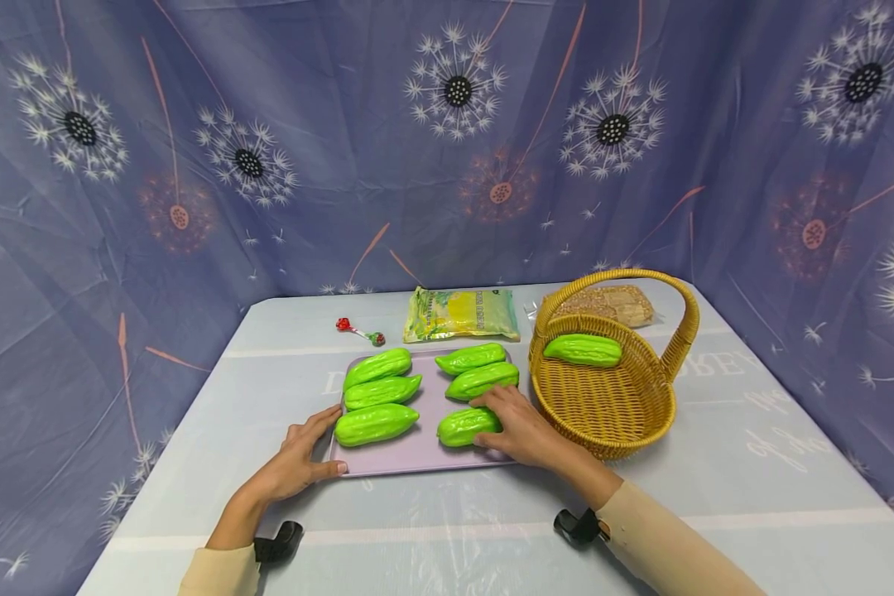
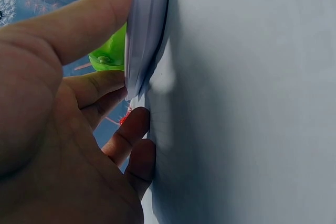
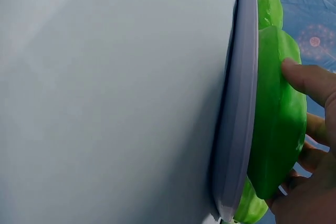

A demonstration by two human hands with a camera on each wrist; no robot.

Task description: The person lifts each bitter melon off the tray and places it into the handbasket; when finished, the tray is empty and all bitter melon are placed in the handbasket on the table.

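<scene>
In the head view, my right hand [image 1: 517,424] grips the front right bitter melon [image 1: 463,427], which is bright green and ridged. The right wrist view shows the thumb on one side of this bitter melon [image 3: 278,114] and the fingers on the other. It lies on or just over a pale purple tray [image 1: 428,414]. Several other bitter melons [image 1: 376,425] lie on the tray in a left and a right column. My left hand [image 1: 292,463] rests at the tray's front left corner, thumb and fingers spread along the rim [image 2: 144,30].
Right of the tray stands a woven basket [image 1: 607,418] with a tall handle and one bitter melon [image 1: 583,349] inside. Behind are a yellow-green packet [image 1: 462,314], a clear bag of tan grains [image 1: 603,305] and two wrapped lollipops [image 1: 360,332]. A patterned curtain [image 1: 365,165] hangs behind the table.
</scene>
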